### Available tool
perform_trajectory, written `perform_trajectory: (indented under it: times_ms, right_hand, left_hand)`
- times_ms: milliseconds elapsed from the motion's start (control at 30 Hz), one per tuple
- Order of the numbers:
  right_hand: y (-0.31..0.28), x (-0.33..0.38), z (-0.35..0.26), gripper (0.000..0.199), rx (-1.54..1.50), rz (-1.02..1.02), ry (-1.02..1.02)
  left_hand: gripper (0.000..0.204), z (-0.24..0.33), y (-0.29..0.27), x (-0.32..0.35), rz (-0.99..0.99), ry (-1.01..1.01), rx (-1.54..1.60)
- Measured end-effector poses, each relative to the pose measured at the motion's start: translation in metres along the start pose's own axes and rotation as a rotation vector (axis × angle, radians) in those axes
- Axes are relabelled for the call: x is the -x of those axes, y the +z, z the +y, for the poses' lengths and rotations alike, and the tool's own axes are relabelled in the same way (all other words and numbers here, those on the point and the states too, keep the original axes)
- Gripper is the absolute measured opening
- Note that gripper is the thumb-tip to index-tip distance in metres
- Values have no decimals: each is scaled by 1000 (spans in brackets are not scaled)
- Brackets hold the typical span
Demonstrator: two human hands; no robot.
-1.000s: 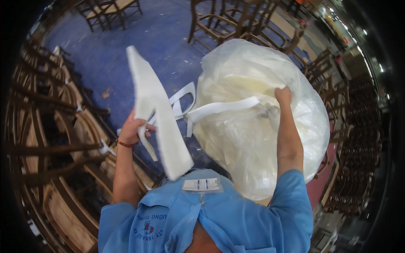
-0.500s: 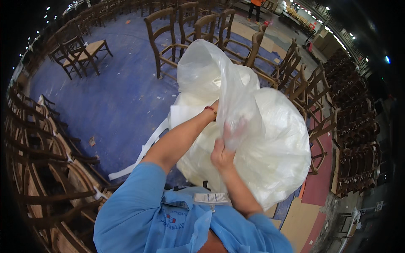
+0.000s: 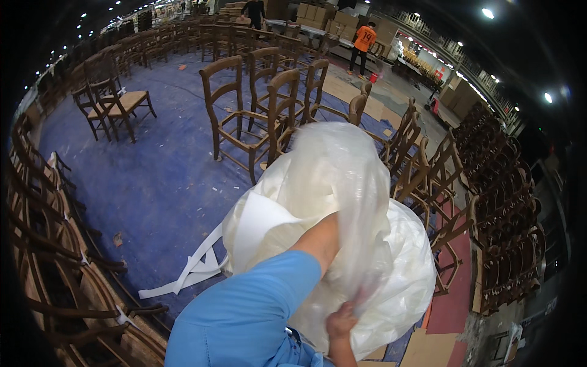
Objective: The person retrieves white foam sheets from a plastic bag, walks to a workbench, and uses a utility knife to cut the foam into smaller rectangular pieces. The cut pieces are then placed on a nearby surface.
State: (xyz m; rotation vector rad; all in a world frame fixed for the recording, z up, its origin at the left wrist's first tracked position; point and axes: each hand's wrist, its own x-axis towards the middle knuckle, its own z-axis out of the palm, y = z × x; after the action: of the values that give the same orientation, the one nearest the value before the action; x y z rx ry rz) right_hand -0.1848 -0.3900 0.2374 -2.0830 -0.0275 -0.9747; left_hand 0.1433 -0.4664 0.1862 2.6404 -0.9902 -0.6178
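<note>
A big, bulging translucent white plastic bag (image 3: 403, 257) stands right in front of me. My left arm (image 3: 315, 244) reaches deep into its mouth; the left hand is hidden inside. My right hand (image 3: 342, 321) holds the bag's rim low at the near side, its fingers showing blurred through the plastic. A white foam sheet (image 3: 260, 217) sticks out at the bag's left side. Long white foam strips (image 3: 186, 278) trail from there onto the blue floor covering.
Brown wooden chair frames (image 3: 235, 116) stand just beyond the bag, more along its right. Stacked chairs (image 3: 507, 202) fill the far right, and rows of chairs (image 3: 67, 263) line the left. A person in an orange shirt (image 3: 365, 40) stands at the back.
My left arm has gone deeper into the bag. The view has tilted up, showing more of the back. My right hand, still at the rim, now appears lower.
</note>
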Motion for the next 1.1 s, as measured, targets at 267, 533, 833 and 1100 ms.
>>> perform_trajectory:
  times_ms: [267,533,833,1100]
  right_hand:
    - [-67,-58,24,79,-79,-26,977]
    - [39,-87,13,58,-586,65,833]
    - [226,-42,124,73,761,-633,802]
    - [191,59,112,42,227,-414,889]
  left_hand:
    - [76,-51,-14,137,72,531,494]
    - [91,-237,66,203,331,-512,933]
    - [67,-234,145,247,-587,343,2257]
    - [60,-230,112,265,17,179,2369]
